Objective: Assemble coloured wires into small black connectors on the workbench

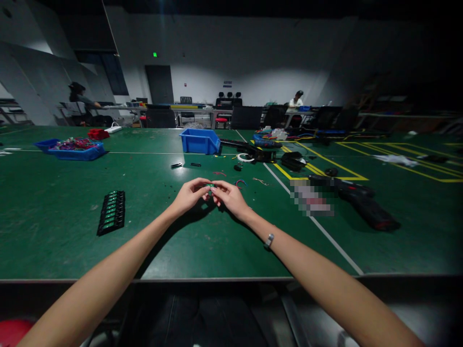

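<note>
Left hand (190,195) and right hand (233,197), head view: fingers (202,192) of both pinching a small green piece (210,185) between them, over the table (162,260). Loose wires (240,183) just beyond right hand. Black tray (122,212) of green strips (111,212) apart, to the left. Blue bin (200,144) farther back.

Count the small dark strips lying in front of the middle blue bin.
2: left strip, right strip, lying apart on the green table; more may be hidden.
</note>
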`<state>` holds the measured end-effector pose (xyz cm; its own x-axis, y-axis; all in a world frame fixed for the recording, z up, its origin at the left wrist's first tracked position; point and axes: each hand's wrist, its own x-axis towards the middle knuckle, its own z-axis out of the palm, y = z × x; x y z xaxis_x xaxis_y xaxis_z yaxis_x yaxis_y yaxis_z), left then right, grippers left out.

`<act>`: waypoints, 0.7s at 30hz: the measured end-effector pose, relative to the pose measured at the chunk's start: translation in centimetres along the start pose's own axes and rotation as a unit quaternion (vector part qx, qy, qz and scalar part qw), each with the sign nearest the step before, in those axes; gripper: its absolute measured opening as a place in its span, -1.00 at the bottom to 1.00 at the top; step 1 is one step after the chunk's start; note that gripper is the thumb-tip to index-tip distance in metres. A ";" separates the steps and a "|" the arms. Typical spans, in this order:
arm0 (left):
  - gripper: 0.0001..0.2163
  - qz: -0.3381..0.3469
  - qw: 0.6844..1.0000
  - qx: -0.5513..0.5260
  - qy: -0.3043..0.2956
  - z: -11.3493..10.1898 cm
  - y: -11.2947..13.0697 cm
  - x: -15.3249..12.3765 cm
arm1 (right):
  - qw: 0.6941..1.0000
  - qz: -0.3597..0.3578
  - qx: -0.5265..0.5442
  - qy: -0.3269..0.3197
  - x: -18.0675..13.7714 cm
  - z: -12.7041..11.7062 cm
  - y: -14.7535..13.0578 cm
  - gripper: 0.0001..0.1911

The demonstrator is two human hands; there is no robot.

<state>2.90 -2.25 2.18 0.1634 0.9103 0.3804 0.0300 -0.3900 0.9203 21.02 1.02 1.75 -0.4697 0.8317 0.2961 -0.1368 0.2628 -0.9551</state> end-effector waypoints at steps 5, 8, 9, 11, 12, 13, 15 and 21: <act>-0.62 -0.005 1.000 -0.007 -0.005 -0.1 -0.1 0.0 | 1.000 -0.007 0.006 0.005 0.1 -0.1 0.2 -0.53; -0.63 -0.014 1.000 -0.014 -0.008 -0.2 -0.1 0.0 | 1.000 -0.008 0.001 0.006 0.0 -0.1 0.2 -0.53; -0.63 -0.017 1.000 -0.018 -0.009 -0.2 0.0 0.0 | 1.000 -0.008 -0.003 0.006 0.0 -0.1 0.2 -0.53; -0.63 -0.023 0.999 -0.025 -0.011 -0.2 0.1 -0.1 | 1.000 -0.005 -0.008 0.007 0.0 -0.1 0.2 -0.53; -0.63 -0.026 0.999 -0.028 -0.014 -0.2 0.1 -0.1 | 1.000 -0.004 -0.010 0.006 0.0 -0.1 0.2 -0.53; -0.63 -0.027 0.999 -0.029 -0.016 -0.2 0.1 -0.1 | 1.000 -0.002 -0.011 0.006 0.0 -0.1 0.2 -0.53; -0.63 -0.027 0.999 -0.033 -0.017 -0.1 0.2 -0.1 | 1.000 -0.001 -0.009 0.004 0.0 -0.1 0.1 -0.54; -0.60 -0.036 0.998 -0.059 -0.007 -0.2 -0.2 0.1 | 1.000 -0.012 -0.003 0.000 0.0 -0.1 -0.3 -0.59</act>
<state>2.74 -2.08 2.07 0.1785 0.9332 0.3119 -0.0744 -0.3032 0.9500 21.14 0.97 2.06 -0.4665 0.8251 0.3188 -0.1429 0.2854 -0.9477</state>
